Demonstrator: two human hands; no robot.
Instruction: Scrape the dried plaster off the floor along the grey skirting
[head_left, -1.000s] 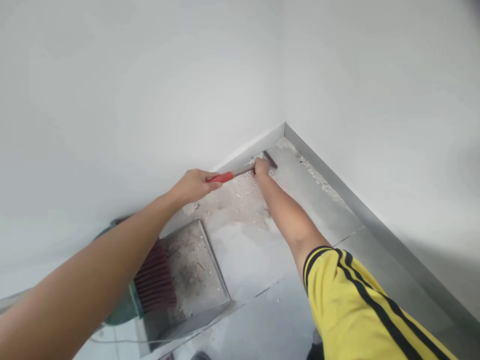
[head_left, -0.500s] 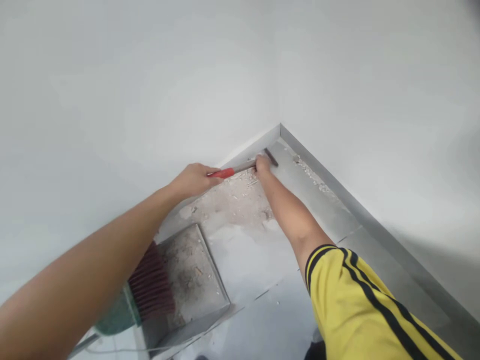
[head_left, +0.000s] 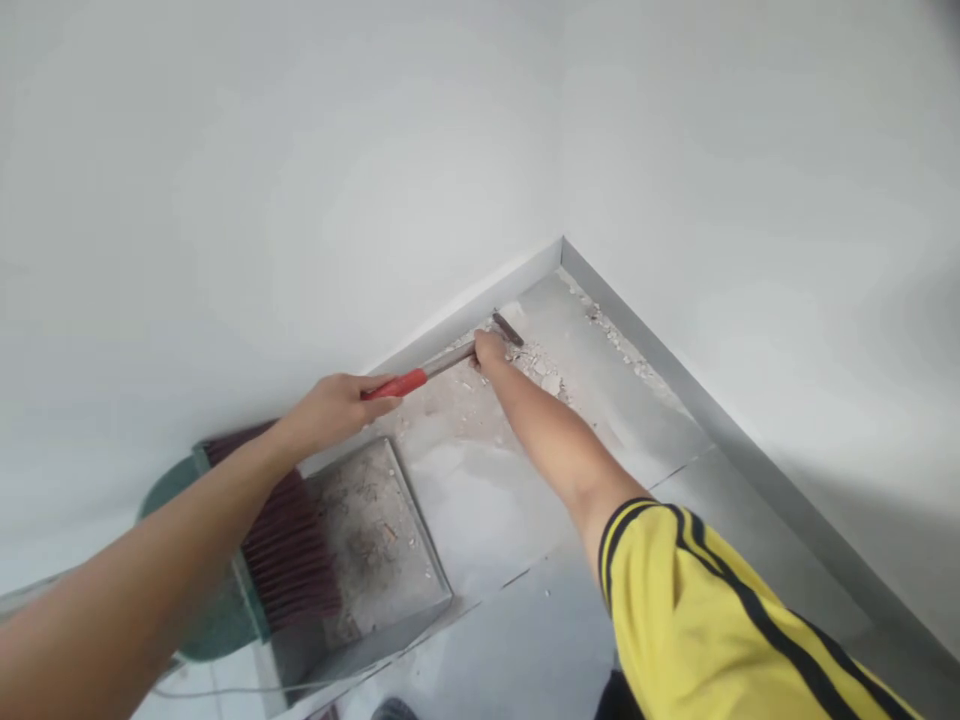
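Observation:
A scraper [head_left: 448,358] with a red grip, a metal shaft and a narrow dark blade lies low over the floor by the wall corner. Its red grip is wrapped by my left hand [head_left: 337,408]. Farther along the shaft, close behind the blade, my right hand [head_left: 489,350] is closed round the metal. Loose plaster chips [head_left: 551,380] lie on the floor tiles just right of the blade. Dust and small pieces spread beneath the shaft.
A dustpan [head_left: 420,520] with dirt in it stands at lower left, and the dark red bristles of a green broom [head_left: 292,550] rest on it. A grey skirting board [head_left: 660,370] runs along both white walls. More crumbs [head_left: 619,345] line its right side.
Both hands and the scraper have moved left and back from the corner. The blade now sits farther left, and chips show to its right. My view has shifted slightly.

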